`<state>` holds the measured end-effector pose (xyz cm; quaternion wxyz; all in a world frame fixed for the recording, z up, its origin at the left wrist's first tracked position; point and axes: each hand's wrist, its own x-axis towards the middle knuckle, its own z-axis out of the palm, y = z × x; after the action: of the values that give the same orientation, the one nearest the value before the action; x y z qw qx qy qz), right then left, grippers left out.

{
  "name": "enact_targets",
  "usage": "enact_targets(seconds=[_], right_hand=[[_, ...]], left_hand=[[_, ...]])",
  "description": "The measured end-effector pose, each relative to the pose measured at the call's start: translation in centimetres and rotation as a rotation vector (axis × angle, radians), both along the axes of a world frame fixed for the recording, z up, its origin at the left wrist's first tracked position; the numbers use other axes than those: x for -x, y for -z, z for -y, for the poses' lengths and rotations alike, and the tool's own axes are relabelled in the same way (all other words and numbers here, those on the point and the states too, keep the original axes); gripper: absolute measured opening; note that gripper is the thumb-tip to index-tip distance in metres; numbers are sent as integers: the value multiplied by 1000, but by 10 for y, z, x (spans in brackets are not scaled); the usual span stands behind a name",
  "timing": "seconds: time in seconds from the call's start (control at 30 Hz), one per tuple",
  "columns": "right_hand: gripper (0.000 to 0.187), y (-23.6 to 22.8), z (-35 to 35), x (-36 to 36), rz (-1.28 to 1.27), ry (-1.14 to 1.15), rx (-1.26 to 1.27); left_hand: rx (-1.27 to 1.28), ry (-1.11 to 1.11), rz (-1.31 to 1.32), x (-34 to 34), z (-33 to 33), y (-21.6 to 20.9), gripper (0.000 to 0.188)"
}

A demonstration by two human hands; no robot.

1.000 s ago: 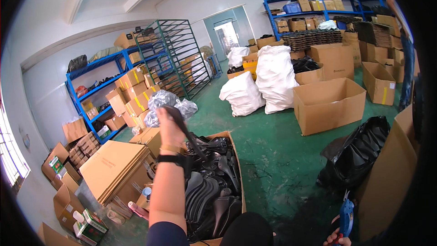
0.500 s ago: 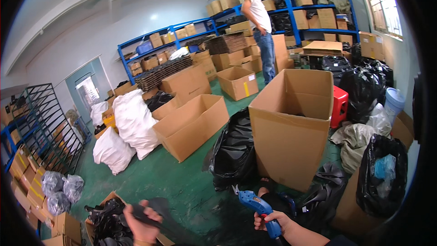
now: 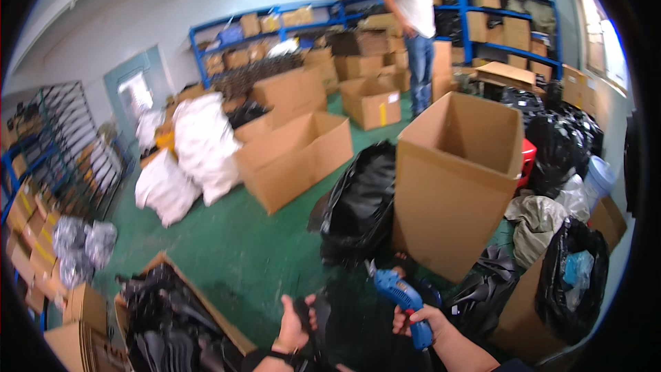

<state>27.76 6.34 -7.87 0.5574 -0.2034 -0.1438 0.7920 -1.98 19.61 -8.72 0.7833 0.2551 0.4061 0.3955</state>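
The left hand (image 3: 295,327) is holding one black piece (image 3: 320,317); its fingers are closing around the piece between thumb and fingertips. The piece is hanging in front of the body, above the green floor (image 3: 249,251), and its lower outline is blurring. The right hand (image 3: 418,320) is gripping one blue cutter (image 3: 399,293), with its fingers wrapping the handle. The cutter's metal tip is pointing up and away from the body. Piece and cutter are standing apart, side by side.

Step in hand, as judged: the operator is handling a single piece with the cutter at the ready; no cut is showing. A cut from this position would be calling for turning the tip toward the piece, closing the gap and keeping the left fingers clear of the blades.

Count:
- One low carton (image 3: 206,303) is sitting at lower left, holding black parts (image 3: 165,331); these are overlapping too closely for counting.
- One tall carton (image 3: 447,200) is standing beyond the cutter, with one black bag (image 3: 361,207) lying just beside it.
- Two large white sacks (image 3: 206,145) are standing farther left.
- Three grey plastic bags (image 3: 82,248) are lying near the left edge.
- One co-worker (image 3: 420,34) is standing near the shelves (image 3: 463,21).
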Motion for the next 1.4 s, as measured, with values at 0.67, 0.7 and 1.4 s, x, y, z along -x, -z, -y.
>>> enact_targets(seconds=[0.67,0.7,1.4], right_hand=[[42,-17,0,68,339,-224,100],[42,-15,0,69,336,-226,99],[33,8,9,77,-96,-386,225]], left_hand=[[-529,-156,-645,-9,13,-26,51],[-529,-157,-649,-8,14,-27,51],[-639,-109,-542,-21,27,-25,48]])
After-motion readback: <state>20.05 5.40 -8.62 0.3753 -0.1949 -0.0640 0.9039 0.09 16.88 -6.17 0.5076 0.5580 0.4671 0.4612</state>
